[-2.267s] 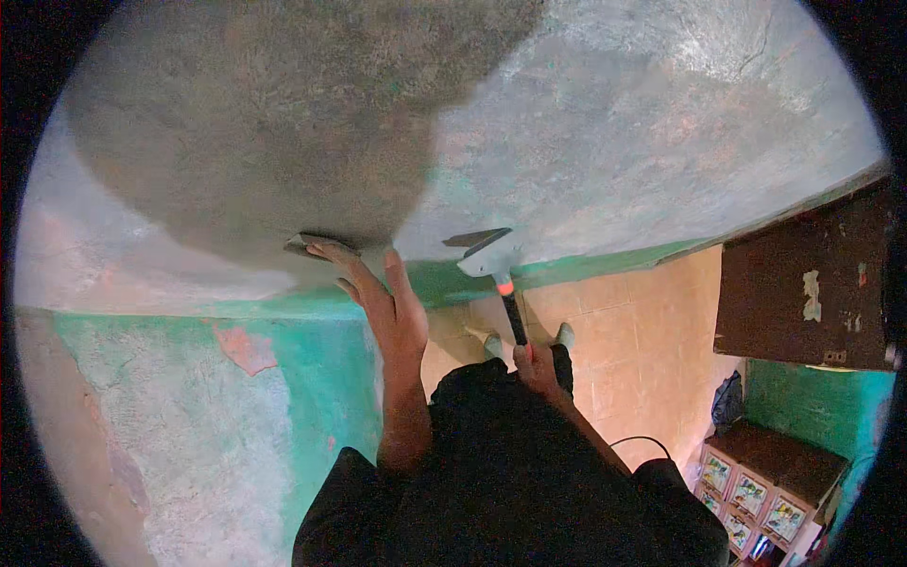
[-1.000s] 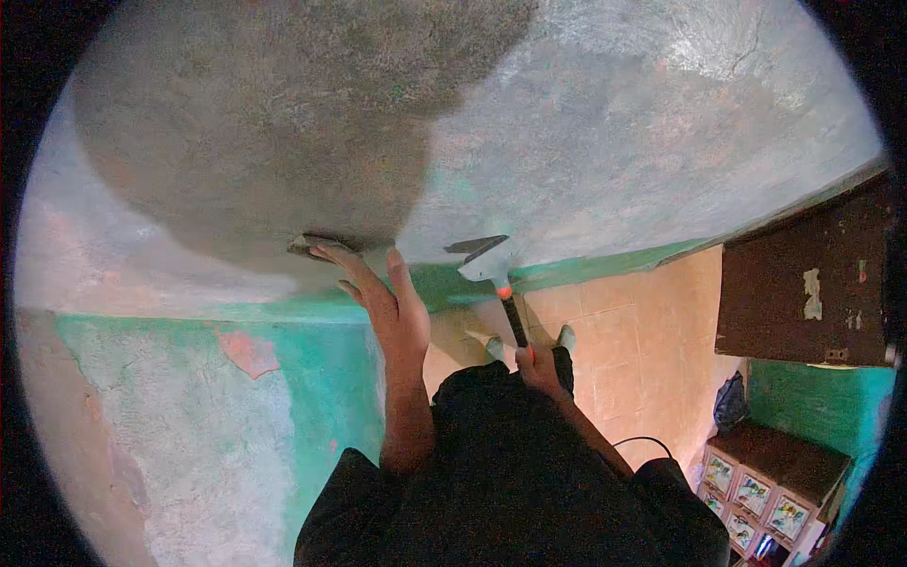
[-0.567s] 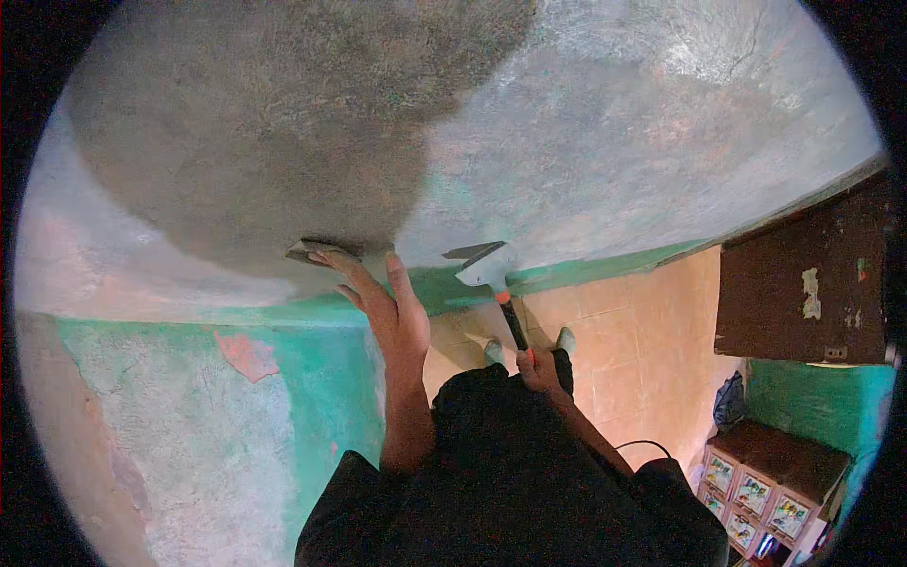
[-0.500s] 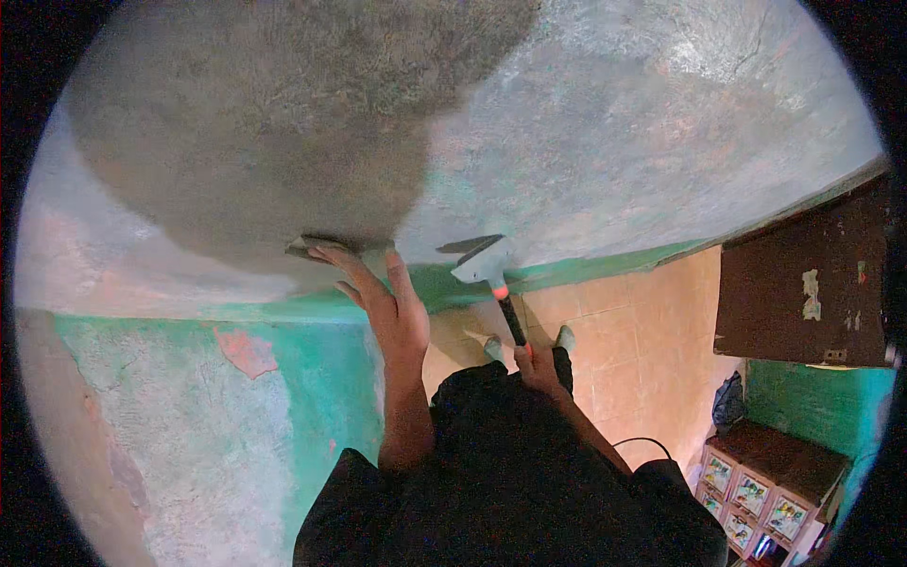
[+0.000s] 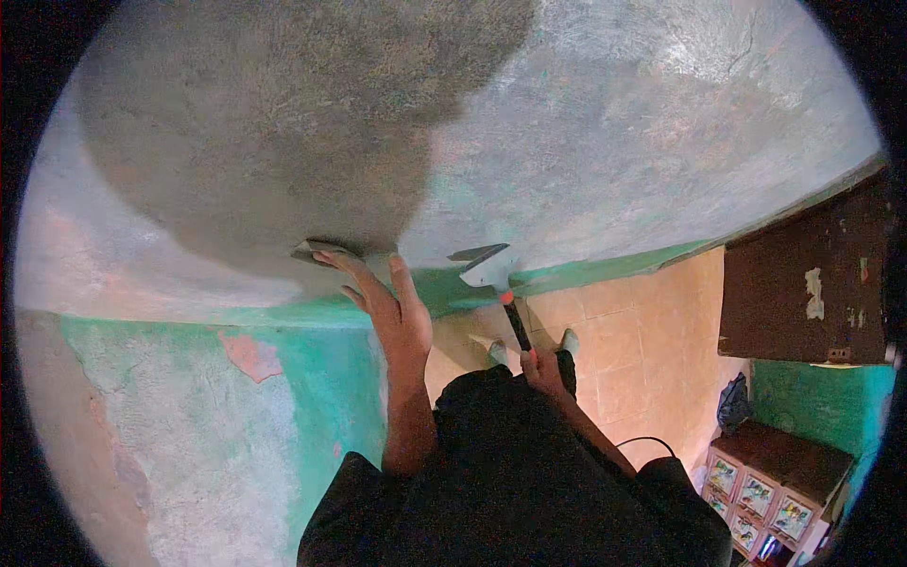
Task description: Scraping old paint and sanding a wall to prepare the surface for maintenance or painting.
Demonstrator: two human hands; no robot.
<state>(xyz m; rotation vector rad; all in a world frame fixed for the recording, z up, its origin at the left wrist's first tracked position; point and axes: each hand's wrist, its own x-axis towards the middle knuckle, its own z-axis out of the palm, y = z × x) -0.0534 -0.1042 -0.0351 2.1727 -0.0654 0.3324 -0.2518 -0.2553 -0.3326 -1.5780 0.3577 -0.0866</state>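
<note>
My left hand point(image 5: 392, 307) is raised to the wall point(image 5: 586, 170), its fingers pressing a thin grey sheet point(image 5: 331, 250), which looks folded, against the surface. The thumb stands apart from the fingers, pointing up. What the sheet is made of cannot be made out. Lower and to the right, my right hand point(image 5: 542, 369) is closed round the black handle of a wide-bladed scraper point(image 5: 488, 268). It has a pale head and an orange collar, and its blade points up at the wall, close to it; contact cannot be told.
A broad dark area point(image 5: 274, 142) covers the upper left of the wall. Green, peeling wall point(image 5: 331, 406) stands at the left. Below lies the tan tiled floor point(image 5: 624, 350) with my feet. To the right are a brown wooden panel point(image 5: 803, 283), a dark bag point(image 5: 733, 402) and a small cabinet point(image 5: 784, 458).
The whole view has shifted slightly. My left hand with the sheet and my right hand with the scraper keep nearly the same places by the wall.
</note>
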